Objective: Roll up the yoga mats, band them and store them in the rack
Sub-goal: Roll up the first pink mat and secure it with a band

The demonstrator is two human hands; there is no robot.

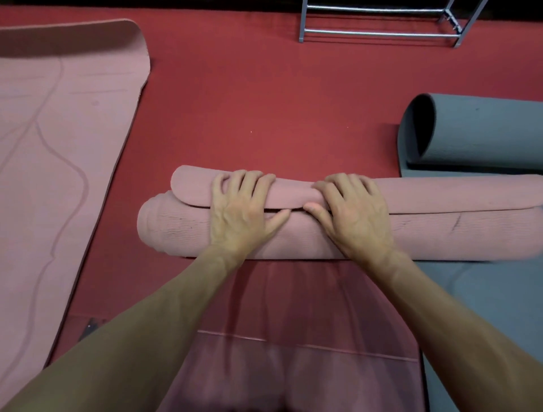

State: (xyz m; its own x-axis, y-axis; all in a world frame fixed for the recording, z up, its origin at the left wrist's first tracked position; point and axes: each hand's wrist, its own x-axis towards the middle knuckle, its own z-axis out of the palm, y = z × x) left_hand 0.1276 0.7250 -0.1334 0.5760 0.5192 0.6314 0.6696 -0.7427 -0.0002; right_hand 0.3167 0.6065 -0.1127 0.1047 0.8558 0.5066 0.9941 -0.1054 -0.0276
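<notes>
Here, the rolled mat [426, 232] lies crosswise, gripped beneath both hands [244, 217] [358, 217].

A red floor [249, 97] with a fine, carpet-like nap fills the view from edge to edge. Along its far edge, at the top of the view, runs a narrow black band [176, 3]; what it is cannot be told. A tiny white speck [251, 132] lies on the bare middle of the floor. Toward the floor's near left corner sits a small dark object [93, 325] with a pale spot on it, partly hidden and too blurred to identify. The red is brighter in the middle and duller toward the far edge.
</notes>
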